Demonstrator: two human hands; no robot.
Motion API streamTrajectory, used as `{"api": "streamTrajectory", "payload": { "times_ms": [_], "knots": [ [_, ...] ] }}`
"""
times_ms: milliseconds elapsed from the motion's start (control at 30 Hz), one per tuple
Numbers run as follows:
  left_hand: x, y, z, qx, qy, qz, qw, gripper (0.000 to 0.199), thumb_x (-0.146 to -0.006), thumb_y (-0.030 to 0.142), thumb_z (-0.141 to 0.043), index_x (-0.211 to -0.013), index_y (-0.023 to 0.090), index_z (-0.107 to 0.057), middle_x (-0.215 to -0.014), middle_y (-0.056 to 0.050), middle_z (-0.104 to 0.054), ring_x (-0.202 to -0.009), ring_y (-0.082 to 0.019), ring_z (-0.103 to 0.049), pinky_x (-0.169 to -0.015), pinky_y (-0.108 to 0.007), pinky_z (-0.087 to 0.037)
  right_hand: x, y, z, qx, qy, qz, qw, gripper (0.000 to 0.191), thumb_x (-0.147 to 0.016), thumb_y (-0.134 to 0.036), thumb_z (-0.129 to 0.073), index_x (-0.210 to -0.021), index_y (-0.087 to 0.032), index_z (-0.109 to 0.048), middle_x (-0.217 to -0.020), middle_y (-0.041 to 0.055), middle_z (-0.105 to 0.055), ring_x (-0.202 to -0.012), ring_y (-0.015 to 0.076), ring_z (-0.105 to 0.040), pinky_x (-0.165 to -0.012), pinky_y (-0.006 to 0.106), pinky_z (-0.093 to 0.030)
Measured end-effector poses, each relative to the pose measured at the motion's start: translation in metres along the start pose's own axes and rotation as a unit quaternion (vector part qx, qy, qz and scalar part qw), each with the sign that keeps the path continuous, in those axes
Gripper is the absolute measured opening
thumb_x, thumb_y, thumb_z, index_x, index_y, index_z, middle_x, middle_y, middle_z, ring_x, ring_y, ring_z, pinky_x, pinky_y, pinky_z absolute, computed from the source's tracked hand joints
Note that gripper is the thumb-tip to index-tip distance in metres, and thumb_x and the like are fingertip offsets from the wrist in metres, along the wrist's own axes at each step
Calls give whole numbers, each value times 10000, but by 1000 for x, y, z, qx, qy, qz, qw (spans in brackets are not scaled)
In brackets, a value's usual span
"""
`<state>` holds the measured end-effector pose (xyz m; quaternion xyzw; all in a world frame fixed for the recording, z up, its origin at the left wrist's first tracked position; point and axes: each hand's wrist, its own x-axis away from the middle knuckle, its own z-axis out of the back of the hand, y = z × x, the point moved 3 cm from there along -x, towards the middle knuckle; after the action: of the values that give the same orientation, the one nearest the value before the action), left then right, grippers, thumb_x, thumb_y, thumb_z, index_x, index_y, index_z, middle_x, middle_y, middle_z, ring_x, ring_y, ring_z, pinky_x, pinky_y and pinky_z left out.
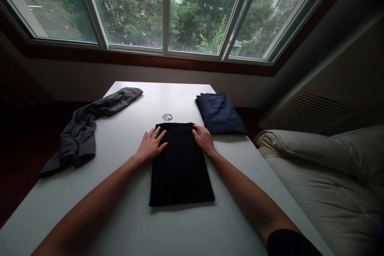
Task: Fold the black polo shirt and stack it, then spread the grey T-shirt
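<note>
Showed the folded black cloth [181, 168] flat on the white worktop [126, 216], between both hands. Had the left hand [152, 144] spread on its far left corner and the right hand [204, 139] at its far right corner, pinch unclear. Included a round emblem [167, 117] just beyond, too small to read. Displayed the folded navy cloth [223, 114] near the right hand, along the right edge, and, across a wider stretch of worktop, the gray garment [82, 132] overhanging the left edge.
</note>
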<state>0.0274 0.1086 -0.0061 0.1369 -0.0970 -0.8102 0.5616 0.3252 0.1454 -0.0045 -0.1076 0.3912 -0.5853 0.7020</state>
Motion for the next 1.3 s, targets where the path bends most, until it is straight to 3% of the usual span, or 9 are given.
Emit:
{"api": "streamTrajectory", "payload": {
  "times_ms": [267,533,700,900,1000,1133,1300],
  "knots": [
    [0,0,-1,-5,0,-1,1000,659,-1016,608,-445,-1617,345,-383,-1725,-48,-248,-1588,-367,-194,-1268,-608,-128,-4,1,6,-77,-2,-31,997,343,-951,-434,-559,-1144,-249,-773,-1195,71,-761,-1157,274,-681,-1074,458,-514],
    [0,3,3,-31,-15,2,999,670,-1027,607,-427,-1630,322,-362,-1731,-55,-226,-1587,-365,-200,-1272,-608,-142,-9,11,-2,-161,-42,-62,984,545,-948,-481,-564,-1427,-231,-634,-1485,62,-604,-1419,250,-535,-1226,445,-392],
    [0,4,5,-37,-10,-3,999,667,-1029,598,-431,-1622,296,-382,-1728,-69,-239,-1582,-354,-220,-1276,-588,-169,-6,11,-9,-66,-52,-39,996,585,-970,-500,-549,-1467,-197,-594,-1524,110,-562,-1465,284,-473,-1251,492,-349],
    [0,4,6,-31,10,-7,999,630,-1034,562,-446,-1593,272,-436,-1710,-90,-288,-1567,-367,-250,-1270,-597,-189,5,-18,1,58,-34,73,995,550,-1016,-394,-517,-1528,-193,-520,-1608,121,-452,-1534,286,-351,-1274,513,-300],
    [0,5,6,-36,14,-10,999,624,-1033,552,-456,-1592,275,-437,-1708,-90,-292,-1569,-360,-249,-1269,-597,-194,11,-41,7,56,-75,147,985,512,-1039,-369,-499,-1535,-240,-516,-1594,84,-480,-1527,266,-367,-1271,506,-304],
    [0,5,6,-35,17,-11,999,619,-1031,540,-467,-1589,275,-438,-1708,-90,-294,-1576,-346,-236,-1270,-596,-197,22,-60,1,59,-195,222,954,560,-1063,-438,-485,-1595,-273,-425,-1657,64,-391,-1554,251,-319,-1282,512,-258],
    [-1,4,6,-29,4,-13,999,626,-1038,540,-448,-1601,269,-415,-1714,-88,-275,-1585,-324,-228,-1274,-582,-201,23,-46,-13,136,-268,157,941,741,-1051,-630,-405,-1660,-227,-275,-1719,96,-219,-1605,263,-159,-1301,515,-156]
  ]
}}
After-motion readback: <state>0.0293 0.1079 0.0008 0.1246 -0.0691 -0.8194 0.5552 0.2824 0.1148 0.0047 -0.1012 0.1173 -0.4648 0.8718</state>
